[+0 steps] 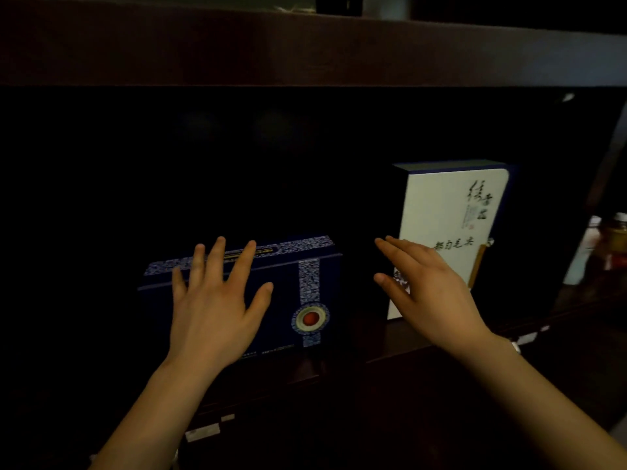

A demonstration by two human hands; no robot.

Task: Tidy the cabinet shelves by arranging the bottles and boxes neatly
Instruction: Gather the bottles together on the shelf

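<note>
— Left hand (212, 300): spread flat in front of the blue box (271, 293), maybe pressing its face, hard to tell. Holding nothing.
— And the right hand (424, 283)?
— Fingers straight and close together, in front of the white box (451, 239), low by its bottom left corner. Holding nothing too.
— Where on the shelf (407, 354)?
— Blue box near the front edge, around the middle, on its long side. White box further right, standing tall. Well apart, with a dark gap between.
— Could go wrong how?
— Probably by pushing the tall white box low down: could tip over. Too dark at the back, so could bump something hidden there. Jars (614, 239) past the right end could get knocked by a big swing.
</note>
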